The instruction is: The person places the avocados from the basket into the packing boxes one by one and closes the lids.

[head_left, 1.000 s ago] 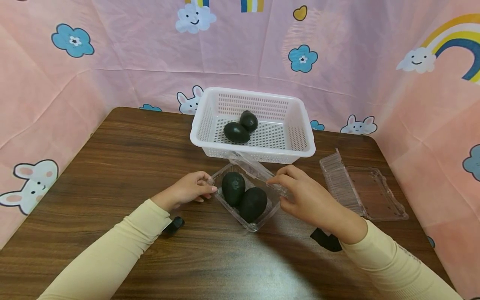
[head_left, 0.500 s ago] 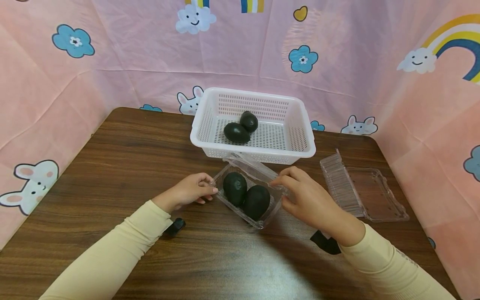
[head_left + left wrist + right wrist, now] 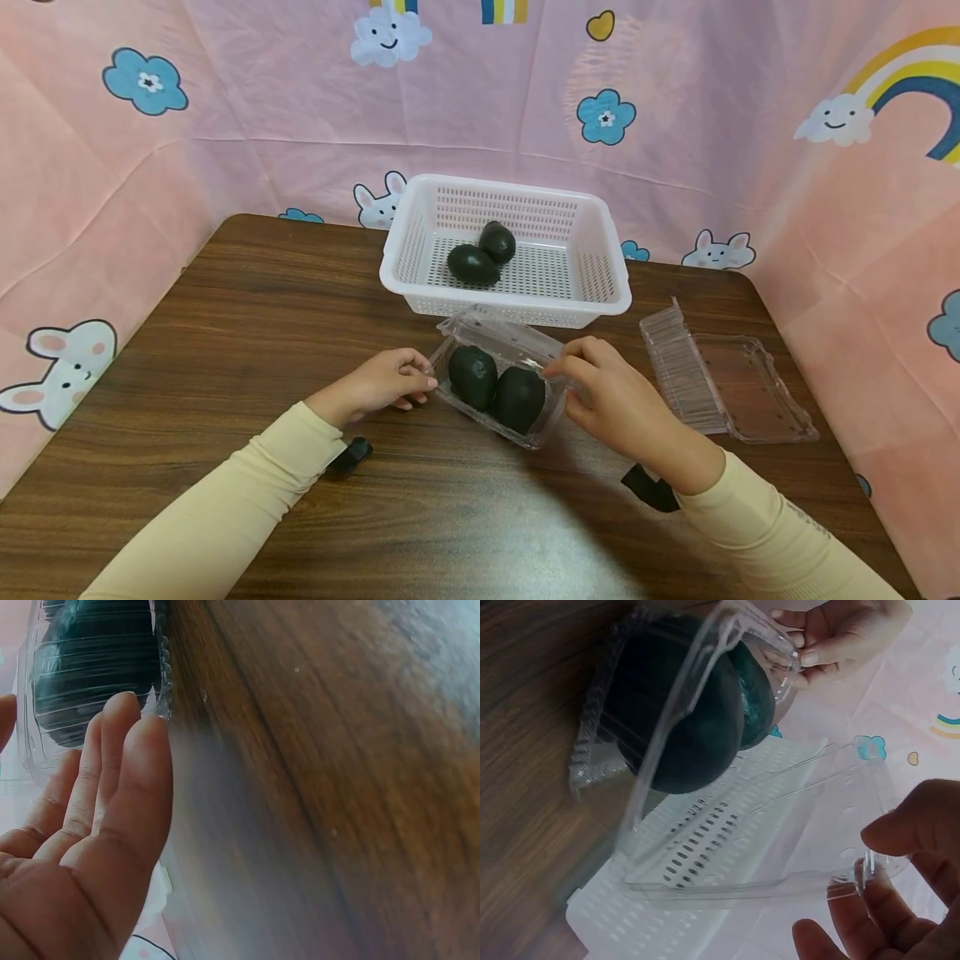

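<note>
A clear plastic clamshell box (image 3: 542,425) lies on the brown table (image 3: 225,333) with two dark avocados (image 3: 472,375) (image 3: 518,398) inside. My left hand (image 3: 422,381) pinches the box's left corner; the right wrist view shows this left hand (image 3: 832,634) gripping the rim. My right hand (image 3: 561,369) pinches the free edge of the hinged lid (image 3: 780,847), which hangs partly lowered over the fruit (image 3: 682,720). In the left wrist view, my fingers (image 3: 112,787) lie against the box wall (image 3: 26,735).
A white slotted basket (image 3: 393,279) stands just behind the box with two more avocados (image 3: 472,265) (image 3: 497,242) in it. An empty open clamshell (image 3: 727,383) lies at the right. Pink cloth walls surround the table on three sides.
My right hand has swung the lid down and forward over the two avocados. The box has shifted slightly to the right. My left hand has stayed on its corner.
</note>
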Motion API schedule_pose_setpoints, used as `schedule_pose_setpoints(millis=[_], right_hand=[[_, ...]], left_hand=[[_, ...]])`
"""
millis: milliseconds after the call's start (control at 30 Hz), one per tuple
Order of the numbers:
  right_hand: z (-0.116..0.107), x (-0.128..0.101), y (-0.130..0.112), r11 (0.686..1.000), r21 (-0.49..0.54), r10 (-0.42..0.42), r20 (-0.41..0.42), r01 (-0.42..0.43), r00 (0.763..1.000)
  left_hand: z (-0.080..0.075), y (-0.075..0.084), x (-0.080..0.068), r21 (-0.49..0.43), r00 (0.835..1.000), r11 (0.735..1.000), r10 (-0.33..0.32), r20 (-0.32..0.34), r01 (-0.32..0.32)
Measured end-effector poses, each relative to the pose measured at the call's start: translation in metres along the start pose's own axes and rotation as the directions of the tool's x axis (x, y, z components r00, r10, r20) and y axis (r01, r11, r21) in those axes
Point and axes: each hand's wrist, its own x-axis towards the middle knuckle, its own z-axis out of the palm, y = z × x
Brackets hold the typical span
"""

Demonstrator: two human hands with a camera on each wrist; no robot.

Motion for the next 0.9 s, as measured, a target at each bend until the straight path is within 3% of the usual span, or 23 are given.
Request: schedule_pose_setpoints(millis=[900], right_hand=[[0.025, -0.011, 0.016, 0.994, -0.051, -0.097, -0.079, 0.093, 0.992]], left_hand=[[0.006, 0.003, -0.004, -0.017, 1.000, 1.000, 0.001, 0.027, -0.001]])
